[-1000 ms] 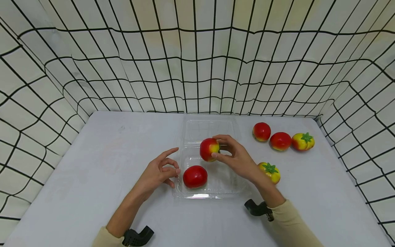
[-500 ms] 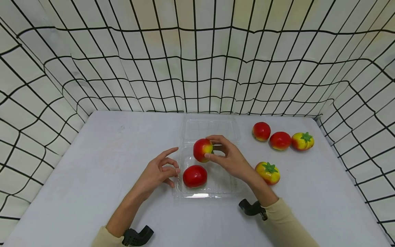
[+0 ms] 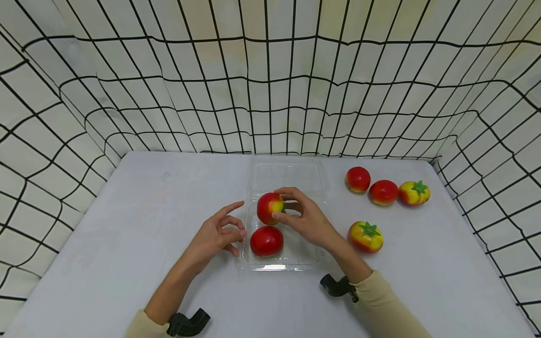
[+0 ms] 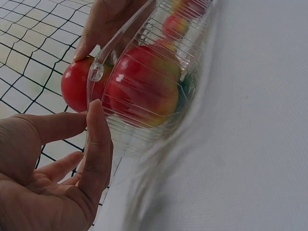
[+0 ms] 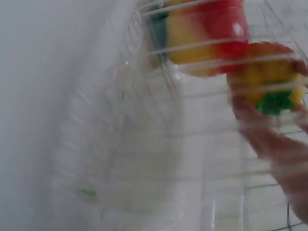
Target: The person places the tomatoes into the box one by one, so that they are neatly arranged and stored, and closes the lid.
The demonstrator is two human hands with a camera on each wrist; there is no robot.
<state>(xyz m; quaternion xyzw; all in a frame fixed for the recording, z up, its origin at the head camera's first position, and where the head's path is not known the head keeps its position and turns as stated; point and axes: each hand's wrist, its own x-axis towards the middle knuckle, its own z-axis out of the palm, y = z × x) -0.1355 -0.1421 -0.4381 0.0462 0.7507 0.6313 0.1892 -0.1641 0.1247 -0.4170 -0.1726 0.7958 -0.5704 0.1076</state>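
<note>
In the head view, my right hand holds a red-and-yellow tomato by its leafy end, fingertips on one side and thumb on the other. That tomato is over the far left part of a clear plastic clamshell container, whose lid lies open at the back. A second tomato sits inside, at the near left. My left hand is at the container's left edge; in the left wrist view its thumb and a finger pinch the rim. The right wrist view is blurred, with the held tomato's green leaves showing.
To the right lie several more tomatoes: one beside my right forearm, and a row of a red one, another red one and a yellow-red one farther back. Black wire mesh stands behind the white table and at both sides.
My right hand has moved left and slightly toward me with its tomato, bringing it behind the one inside the container. The left hand has stayed in place.
</note>
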